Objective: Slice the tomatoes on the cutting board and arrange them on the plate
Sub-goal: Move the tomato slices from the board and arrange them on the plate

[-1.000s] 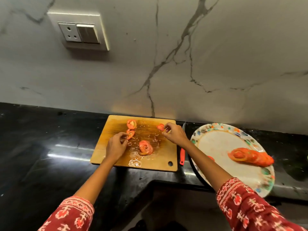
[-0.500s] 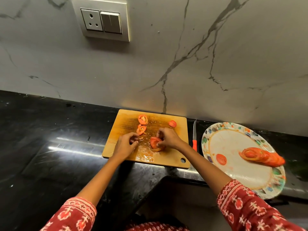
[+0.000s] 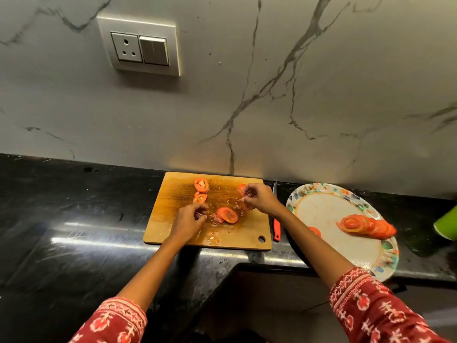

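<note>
Right hand [image 3: 258,199] pinches tomato slice [image 3: 241,188]; left hand [image 3: 189,220] curled, contents unclear. Slices between hands [image 3: 227,215] — wet, soft, slippery; lift by rind edge.

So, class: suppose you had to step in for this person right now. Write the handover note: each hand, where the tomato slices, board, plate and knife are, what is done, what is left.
Left hand: over the cutting board, fingers curled at its near-left wet patch; whether it pinches anything is unclear.
Right hand: pinches a tomato slice at the board's far right.
On the board: two slices far left, overlapped slices in the middle.
Plate, right of the board: a fanned row of slices, one lone slice.
Knife lies between board and plate, unheld.
Done: slicing, it seems. Left: move the remaining slices to the plate.
</note>
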Demonstrator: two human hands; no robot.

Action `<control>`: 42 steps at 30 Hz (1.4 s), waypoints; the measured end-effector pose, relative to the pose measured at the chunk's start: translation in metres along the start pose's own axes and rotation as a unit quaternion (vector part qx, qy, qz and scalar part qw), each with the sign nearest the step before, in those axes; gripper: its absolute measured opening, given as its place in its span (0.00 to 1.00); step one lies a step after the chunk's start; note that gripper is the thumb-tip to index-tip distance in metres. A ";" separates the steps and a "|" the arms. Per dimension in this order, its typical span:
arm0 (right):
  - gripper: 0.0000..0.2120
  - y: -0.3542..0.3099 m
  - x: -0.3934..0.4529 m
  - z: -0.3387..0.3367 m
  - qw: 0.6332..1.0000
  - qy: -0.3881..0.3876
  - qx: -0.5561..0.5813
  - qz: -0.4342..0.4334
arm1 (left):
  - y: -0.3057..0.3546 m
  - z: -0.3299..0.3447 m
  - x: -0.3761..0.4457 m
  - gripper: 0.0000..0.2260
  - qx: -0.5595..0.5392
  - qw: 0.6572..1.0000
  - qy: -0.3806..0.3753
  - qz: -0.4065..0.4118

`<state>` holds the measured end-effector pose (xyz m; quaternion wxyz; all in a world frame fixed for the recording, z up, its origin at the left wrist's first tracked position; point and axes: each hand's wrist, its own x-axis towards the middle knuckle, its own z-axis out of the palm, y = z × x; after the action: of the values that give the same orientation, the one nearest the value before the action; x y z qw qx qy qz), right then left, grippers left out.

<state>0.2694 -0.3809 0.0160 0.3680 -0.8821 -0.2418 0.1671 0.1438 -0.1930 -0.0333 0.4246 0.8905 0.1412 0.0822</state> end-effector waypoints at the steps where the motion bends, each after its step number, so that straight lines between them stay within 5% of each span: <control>1: 0.06 0.000 -0.003 -0.005 1.000 -0.001 0.020 0.008 | 0.004 0.003 0.001 0.12 0.002 1.000 0.000 0.008; 10: 0.08 0.042 -0.051 -0.072 0.993 0.064 0.075 0.069 | 0.053 0.059 0.021 0.11 0.006 0.996 -0.044 0.076; 22: 0.08 0.147 -0.123 -0.192 0.977 0.138 -0.034 0.159 | 0.160 0.192 0.030 0.11 -0.034 0.981 -0.144 0.122; 42: 0.06 0.201 -0.105 -0.191 0.962 0.117 -0.220 0.107 | 0.204 0.285 0.031 0.14 0.071 0.972 -0.195 0.109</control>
<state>0.3334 -0.6701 0.0104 0.1703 -0.9755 -0.1324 0.0435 0.2861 -0.5147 -0.0518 0.3677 0.9274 -0.0371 -0.0577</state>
